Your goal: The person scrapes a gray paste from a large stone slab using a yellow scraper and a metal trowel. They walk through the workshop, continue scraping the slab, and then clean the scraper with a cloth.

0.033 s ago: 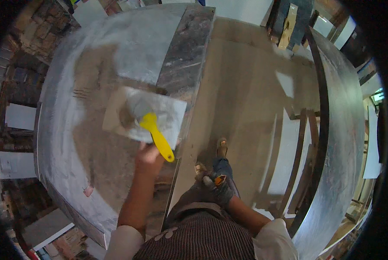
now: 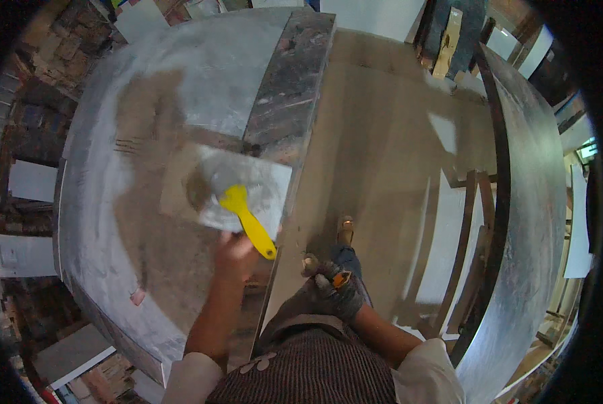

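Note:
My bare left hand (image 2: 236, 256) grips the near edge of a flat, pale square board (image 2: 264, 185), with the fingers partly hidden beneath it. A yellow putty knife (image 2: 251, 219) lies on the board, its handle reaching past the near edge, close above my hand. Some grey smeared material shows on the board around the blade. In front of my lap, my right hand (image 2: 342, 296) wears a dark grey glove. Its fingers are curled around a small orange piece (image 2: 342, 278) whose kind I cannot make out.
A large grey stone slab (image 2: 214, 94) with a dark veined strip (image 2: 291, 87) lies under the board. Another slab (image 2: 530, 202) stands on the right beside wooden supports (image 2: 470, 236). My shoe (image 2: 345, 229) is on the brown floor (image 2: 382, 135). A wooden piece (image 2: 448, 44) rests far right.
My left hand, the board and the putty knife on it have shifted slightly toward me. My right hand has barely moved.

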Motion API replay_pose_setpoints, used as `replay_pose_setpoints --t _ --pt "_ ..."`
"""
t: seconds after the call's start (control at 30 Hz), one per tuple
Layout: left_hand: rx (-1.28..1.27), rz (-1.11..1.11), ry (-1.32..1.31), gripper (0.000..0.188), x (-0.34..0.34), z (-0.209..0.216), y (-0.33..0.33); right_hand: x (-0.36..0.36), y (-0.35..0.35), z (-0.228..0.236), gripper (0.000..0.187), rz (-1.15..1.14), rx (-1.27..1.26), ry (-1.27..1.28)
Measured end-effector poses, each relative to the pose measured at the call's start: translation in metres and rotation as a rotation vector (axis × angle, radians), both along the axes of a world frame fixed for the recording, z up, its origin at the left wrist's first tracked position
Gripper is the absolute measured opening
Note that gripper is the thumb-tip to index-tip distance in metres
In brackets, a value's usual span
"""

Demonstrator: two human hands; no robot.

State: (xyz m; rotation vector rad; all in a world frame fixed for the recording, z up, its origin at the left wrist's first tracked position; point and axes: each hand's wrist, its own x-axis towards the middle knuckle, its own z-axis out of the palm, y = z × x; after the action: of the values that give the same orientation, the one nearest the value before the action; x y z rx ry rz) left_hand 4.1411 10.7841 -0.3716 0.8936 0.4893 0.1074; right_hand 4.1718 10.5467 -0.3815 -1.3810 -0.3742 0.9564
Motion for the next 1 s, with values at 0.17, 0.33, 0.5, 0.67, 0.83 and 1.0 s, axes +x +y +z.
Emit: replay_pose_setpoints --t 0.17,0.33,0.5,0.67,0.83,1.0 --pt "0.928 0.05 0.383 0.046 -0.053 0.026 -0.055 -0.031 0.027 0.004 0.049 -0.077 0.254 -0.054" --pt "0.842 0.01 0.347 0.044 -0.071 0.021 -0.07 -0.049 0.031 0.019 0.068 0.014 0.066 -0.193" --pt "0.604 -0.059 0.347 0.043 -0.09 0.03 -0.079 -0.015 0.021 0.072 0.06 0.167 -0.131 -0.791" --pt "0.426 -0.111 0.395 0.042 -0.099 0.048 -0.089 -0.013 0.0 0.091 0.053 0.195 -0.173 -0.92" --pt "0.824 -0.136 0.246 0.031 -0.115 0.027 -0.111 -0.019 -0.02 0.12 0.048 0.135 -0.219 -1.032" --pt "0.602 -0.269 -0.063 0.033 -0.138 0.027 -0.134 -0.051 -0.038 0.146 0.049 0.171 -0.315 -1.083"
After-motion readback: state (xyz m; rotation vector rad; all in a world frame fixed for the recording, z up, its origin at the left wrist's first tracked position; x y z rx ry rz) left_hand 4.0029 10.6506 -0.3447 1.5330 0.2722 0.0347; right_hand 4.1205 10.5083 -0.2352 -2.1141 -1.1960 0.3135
